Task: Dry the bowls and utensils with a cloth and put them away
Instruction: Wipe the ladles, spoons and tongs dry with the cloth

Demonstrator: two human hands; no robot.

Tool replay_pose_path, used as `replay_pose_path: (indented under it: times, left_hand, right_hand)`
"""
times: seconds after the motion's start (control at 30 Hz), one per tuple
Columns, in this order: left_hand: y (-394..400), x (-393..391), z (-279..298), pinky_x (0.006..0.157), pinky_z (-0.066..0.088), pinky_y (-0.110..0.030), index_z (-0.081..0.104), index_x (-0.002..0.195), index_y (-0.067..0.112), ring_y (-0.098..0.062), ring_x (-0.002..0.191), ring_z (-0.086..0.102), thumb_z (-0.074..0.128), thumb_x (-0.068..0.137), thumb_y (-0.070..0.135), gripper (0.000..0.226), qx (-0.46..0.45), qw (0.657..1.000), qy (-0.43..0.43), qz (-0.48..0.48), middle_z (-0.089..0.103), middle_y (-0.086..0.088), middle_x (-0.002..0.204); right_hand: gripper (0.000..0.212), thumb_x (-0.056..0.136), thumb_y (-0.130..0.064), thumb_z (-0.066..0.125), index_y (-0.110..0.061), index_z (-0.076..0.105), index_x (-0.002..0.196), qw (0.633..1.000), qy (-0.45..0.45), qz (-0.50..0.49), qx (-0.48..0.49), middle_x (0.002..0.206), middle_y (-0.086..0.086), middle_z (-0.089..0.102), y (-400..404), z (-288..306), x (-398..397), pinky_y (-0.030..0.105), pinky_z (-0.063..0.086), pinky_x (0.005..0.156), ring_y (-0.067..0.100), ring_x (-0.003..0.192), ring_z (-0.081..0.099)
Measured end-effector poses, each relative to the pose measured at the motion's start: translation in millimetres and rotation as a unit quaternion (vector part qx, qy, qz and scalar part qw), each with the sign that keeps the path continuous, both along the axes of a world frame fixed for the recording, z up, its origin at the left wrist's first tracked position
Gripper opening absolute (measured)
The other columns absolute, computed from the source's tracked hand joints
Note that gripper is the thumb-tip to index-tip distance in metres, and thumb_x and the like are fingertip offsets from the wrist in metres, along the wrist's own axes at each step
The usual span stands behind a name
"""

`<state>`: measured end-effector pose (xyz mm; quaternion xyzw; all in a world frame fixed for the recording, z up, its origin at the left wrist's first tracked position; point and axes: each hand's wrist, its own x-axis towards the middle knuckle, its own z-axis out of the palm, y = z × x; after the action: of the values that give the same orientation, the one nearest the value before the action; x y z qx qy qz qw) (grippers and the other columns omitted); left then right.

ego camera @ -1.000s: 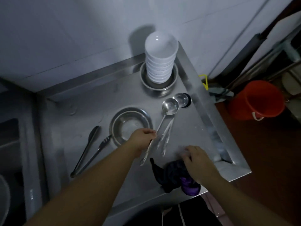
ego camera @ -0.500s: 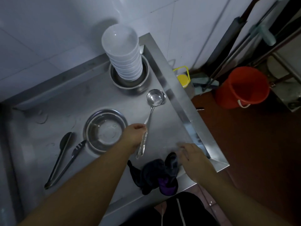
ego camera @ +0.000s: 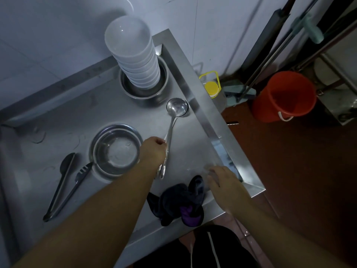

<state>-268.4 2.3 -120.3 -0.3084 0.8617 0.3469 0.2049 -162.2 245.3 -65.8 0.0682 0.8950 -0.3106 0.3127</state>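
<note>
- While your left hand (ego camera: 153, 151) grips the long-handled steel ladle (ego camera: 176, 107) mid-handle, fingers curled round it, its shiny bowl hangs near the steel tabletop (ego camera: 202, 144) rim, seemingly held ready for wiping.
- Your right hand (ego camera: 225, 180), fingers loosely spread, touches the crumpled dark cloth (ego camera: 177, 200) at the front edge, likely to take it.
- Stacked white bowls (ego camera: 135, 55) sit in a steel bowl at the back corner.

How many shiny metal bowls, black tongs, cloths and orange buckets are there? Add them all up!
Metal bowls: 2, one empty, one under the white bowl stack
Black tongs: 1
Cloth: 1
Orange bucket: 1
Total: 5
</note>
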Motion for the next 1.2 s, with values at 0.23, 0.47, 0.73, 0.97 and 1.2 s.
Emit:
replay_pose_path:
  times: [0.23, 0.47, 0.73, 0.97, 1.2]
  left_hand:
    - [4.1, 1.0, 4.8, 0.076, 0.048, -0.027, 0.080, 0.099, 0.022, -0.018, 0.089, 0.070, 0.065, 0.095, 0.022, 0.015, -0.024, 0.999, 0.014, -0.026, 0.079, 0.002, 0.099]
    - [-27.8, 25.3, 20.7, 0.078, 0.054, -0.031, 0.071, 0.086, 0.027, -0.022, 0.090, 0.070, 0.068, 0.091, 0.038, 0.012, -0.010, 0.999, 0.001, -0.044, 0.076, 0.003, 0.092]
    - [-111.7, 94.0, 46.2, 0.084, 0.057, -0.036, 0.067, 0.106, 0.027, -0.023, 0.099, 0.068, 0.066, 0.090, 0.033, 0.018, -0.007, 0.992, -0.041, -0.117, 0.072, 0.000, 0.108]
    - [-221.7, 149.4, 51.5, 0.096, 0.056, -0.047, 0.063, 0.127, 0.022, -0.029, 0.115, 0.064, 0.068, 0.094, 0.037, 0.037, -0.099, 0.990, -0.039, -0.093, 0.063, -0.007, 0.127]
    - [-311.3, 178.4, 36.7, 0.097, 0.053, -0.050, 0.050, 0.140, 0.011, -0.037, 0.121, 0.053, 0.080, 0.086, 0.039, 0.068, -0.194, 0.980, -0.021, -0.043, 0.052, -0.017, 0.135]
  right_hand:
    - [0.038, 0.108, -0.029, 0.052, -0.015, 0.056, 0.143, 1.000, -0.004, 0.007, -0.005, 0.141, 0.007, 0.056, -5.1, -0.6, 14.0, 0.035, 0.042, 0.109, 0.025, 0.126, 0.054]
    - [0.035, 0.108, -0.035, 0.049, -0.014, 0.059, 0.135, 0.993, 0.017, 0.100, 0.063, 0.131, 0.007, 0.057, -42.4, 4.6, 15.5, 0.044, 0.048, 0.102, 0.029, 0.122, 0.052]
    - [0.038, 0.106, -0.041, 0.044, -0.019, 0.058, 0.135, 0.961, 0.060, 0.227, 0.146, 0.131, 0.005, 0.059, -125.6, 10.1, 10.9, 0.042, 0.047, 0.097, 0.029, 0.118, 0.054]
    - [0.035, 0.106, -0.042, 0.045, -0.017, 0.059, 0.126, 0.932, 0.072, 0.307, 0.181, 0.127, 0.005, 0.061, -202.7, 1.6, 22.5, 0.039, 0.045, 0.090, 0.028, 0.115, 0.056]
    - [0.039, 0.105, -0.041, 0.046, -0.016, 0.058, 0.132, 0.925, 0.051, 0.322, 0.193, 0.132, 0.007, 0.060, -252.1, -7.6, 37.0, 0.042, 0.046, 0.096, 0.031, 0.120, 0.054]
